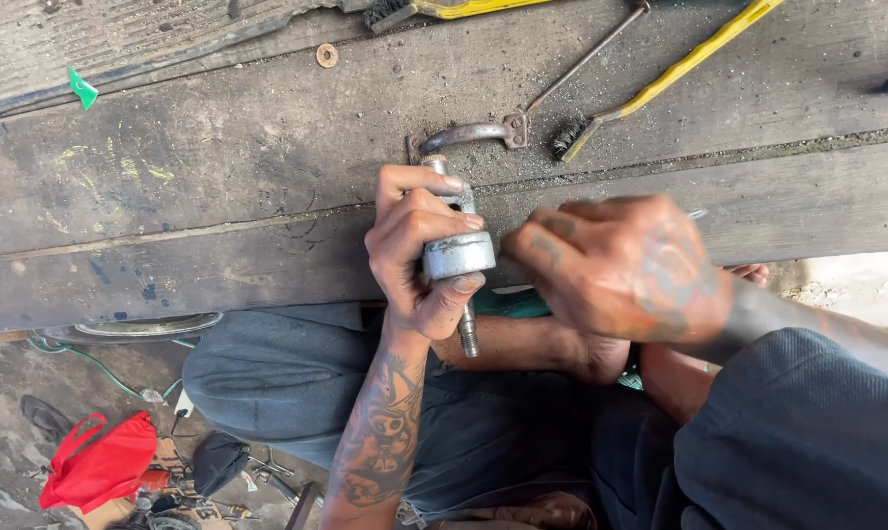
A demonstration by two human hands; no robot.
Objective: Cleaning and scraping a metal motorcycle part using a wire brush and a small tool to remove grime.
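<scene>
The left hand [419, 250] is clamped around a grey metal cylinder [458, 254] threaded on a long bolt [469, 334], held upright at the near edge of the table [218, 186]. The right hand [620, 265] is just to its right, fingers curled toward the cylinder; whether they pinch anything I cannot tell. Far of the hands, the worn wooden table carries two yellow-handled wire brushes [650, 93], a thin metal rod [586, 54], a curved metal handle [468, 134] and a small washer [327, 56]. Near left, on the ground, lies a red bag [100, 461].
</scene>
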